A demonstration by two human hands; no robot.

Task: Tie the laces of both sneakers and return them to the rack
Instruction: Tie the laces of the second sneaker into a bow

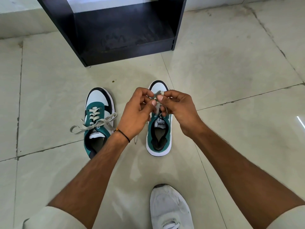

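Observation:
Two green, white and black sneakers stand on the tiled floor, toes pointing away from me. The left sneaker (pixel 97 119) has its grey laces tied in a bow. Over the right sneaker (pixel 159 138) both hands work its grey laces (pixel 158 95). My left hand (pixel 137 113) pinches one strand and my right hand (pixel 178 109) pinches a loop at the fingertips. A loose lace end (pixel 136 139) hangs down to the floor beside my left wrist. The hands hide the right sneaker's eyelets.
A black open rack (pixel 115 30) stands on the floor just beyond the sneakers, its bottom shelf dusty. My own white shoe (pixel 170 209) is at the bottom of the view. Pale floor tiles (pixel 231 71) spread all around.

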